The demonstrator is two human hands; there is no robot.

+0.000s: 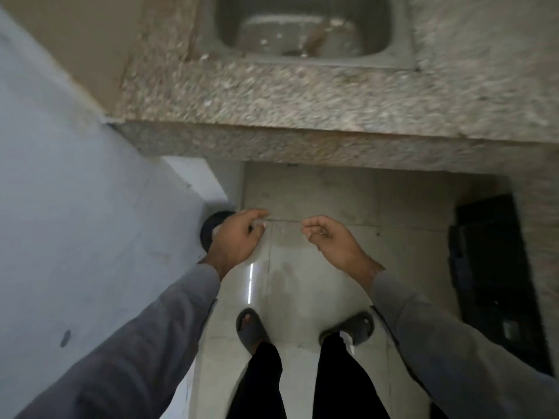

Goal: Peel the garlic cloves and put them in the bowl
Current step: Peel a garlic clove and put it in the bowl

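Below the speckled granite worktop (pixel 302 98) and its one steel sink (pixel 305 28), two bare hands, left hand (pixel 239 237) and right hand (pixel 329 240), hover loosely curled over the floor, each grip half-open and apparently empty, blur hiding detail.

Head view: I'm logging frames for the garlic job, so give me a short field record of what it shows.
setting: person standing at a stone counter with a sink
left hand: held over the floor, fingers curled, nothing clearly held
right hand: same height, fingers curled, nothing clearly held
garlic: none in view
bowl: none in view
floor: pale tiles, sandalled feet below
image quality: blurred
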